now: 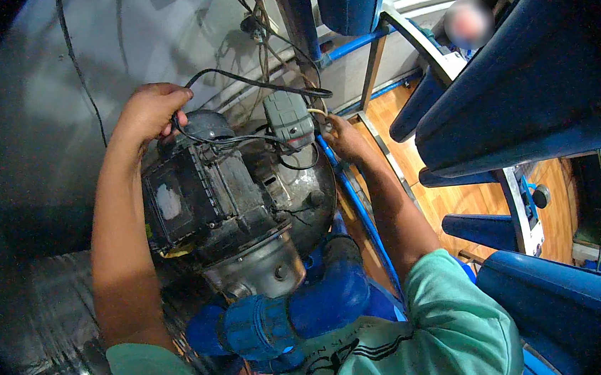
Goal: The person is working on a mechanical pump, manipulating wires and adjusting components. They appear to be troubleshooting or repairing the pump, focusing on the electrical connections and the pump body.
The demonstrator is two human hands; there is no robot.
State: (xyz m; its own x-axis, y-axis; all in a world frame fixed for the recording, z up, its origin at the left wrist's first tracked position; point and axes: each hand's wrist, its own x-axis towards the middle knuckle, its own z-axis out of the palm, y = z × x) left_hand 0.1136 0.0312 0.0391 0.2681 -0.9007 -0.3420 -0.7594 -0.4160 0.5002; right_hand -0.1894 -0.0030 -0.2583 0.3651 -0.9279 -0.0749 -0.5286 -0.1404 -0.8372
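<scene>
Nearest to the camera, a mint-green T-shirt (462, 316) is seen, with dark lettering (340, 355) and parallel stripes printed across its front; the lettering is partly lost in folds. Beyond it, a blue pipe union (255, 327) is joined to a blue elbow (335, 291) beside a black pump motor (244, 192). On the motor's dark cover, a pale, worn patch (168, 201) is seen, on which any writing is too blurred to be read. Above the motor's far end, a black cable (255, 83) is gripped by the left hand (153, 113), its thumb and fingers closed around it; from the fingertips, the cable is arched to the right over the grey control box (289, 119), and a further length is led from below the fingers toward that box. By the right hand (343, 139), the box's right side is approached, with the fingertips just beside a cream wire (317, 111); since the fingers are partly hidden, it cannot be told whether the wire is gripped. Behind the box, loose cables (254, 24) are hung against the wall, and to the right blue padded benches (513, 83) are seen above a wood-patterned floor (429, 183).
</scene>
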